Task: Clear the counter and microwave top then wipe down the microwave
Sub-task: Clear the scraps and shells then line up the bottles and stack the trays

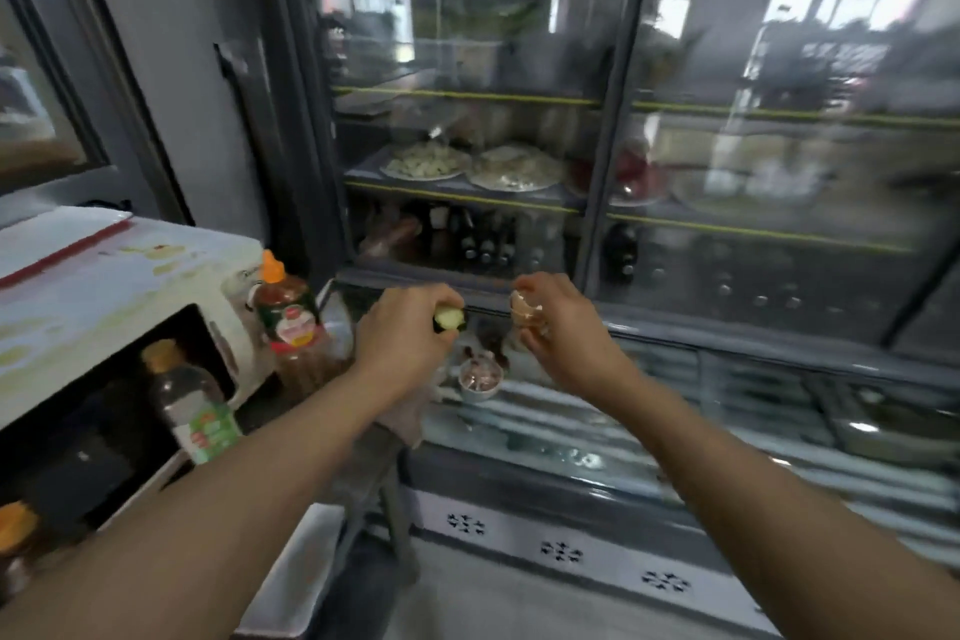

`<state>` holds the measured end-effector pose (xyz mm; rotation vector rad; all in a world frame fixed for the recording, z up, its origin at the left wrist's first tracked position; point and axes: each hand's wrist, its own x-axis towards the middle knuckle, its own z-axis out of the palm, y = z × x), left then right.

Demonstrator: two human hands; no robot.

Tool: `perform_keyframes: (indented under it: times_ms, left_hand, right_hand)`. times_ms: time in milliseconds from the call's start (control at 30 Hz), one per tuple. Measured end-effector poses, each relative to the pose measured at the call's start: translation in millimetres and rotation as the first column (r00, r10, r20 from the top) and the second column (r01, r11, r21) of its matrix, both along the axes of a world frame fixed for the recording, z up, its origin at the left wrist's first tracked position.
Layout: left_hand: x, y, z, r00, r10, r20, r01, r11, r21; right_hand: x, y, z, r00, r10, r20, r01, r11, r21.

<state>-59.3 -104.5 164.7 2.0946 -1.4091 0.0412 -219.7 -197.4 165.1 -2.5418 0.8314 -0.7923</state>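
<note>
The white microwave [104, 286] stands at the left, its top stained, its dark door facing me. My left hand [402, 333] is closed around a small pale green piece of vegetable [448, 318], held out in front of the glass display fridge. My right hand [556, 322] grips a crumpled tan eggshell-like scrap [522, 309] at about the same height. Both hands hover above a small white bowl [480, 382] with reddish contents. The view is blurred.
A red sauce bottle with an orange cap [285, 307] stands right of the microwave. A dark bottle with a green label [195, 405] stands before the microwave door. An orange-capped bottle [18, 535] sits at the far left. The glass fridge [613, 120] holds plates and bottles.
</note>
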Motion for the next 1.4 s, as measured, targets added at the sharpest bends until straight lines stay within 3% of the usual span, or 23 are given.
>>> perform_keyframes:
  times_ms: [400,767,1033,1400]
  left_hand:
    - [-241.9,-104.8,-12.3,0.913,-0.407,-0.025,0.407,0.909,0.085]
    - [-474.4,-150.2,-29.2,0.736,-0.670,-0.093,0.677,0.729,0.103]
    - [-628.4,-151.8,-34.1,0.569,-0.823,-0.007,0.815,0.562,0.140]
    - [-825.5,-179.6,-39.1,0.263,-0.965,0.012,0.954,0.262,0.143]
  right_hand:
    - [-263.7,-34.9,-23.3,0.903,-0.430,-0.017,0.430,0.902,0.042]
    - [-489.5,-28.7,-38.4,0.737,-0.674,-0.049,0.676,0.735,0.047]
    - [-628.3,18.1,-42.4,0.541,-0.839,-0.061,0.839,0.534,0.100]
    - [-797.8,41.1,-49.6,0.218,-0.974,-0.067,0.970,0.209,0.121]
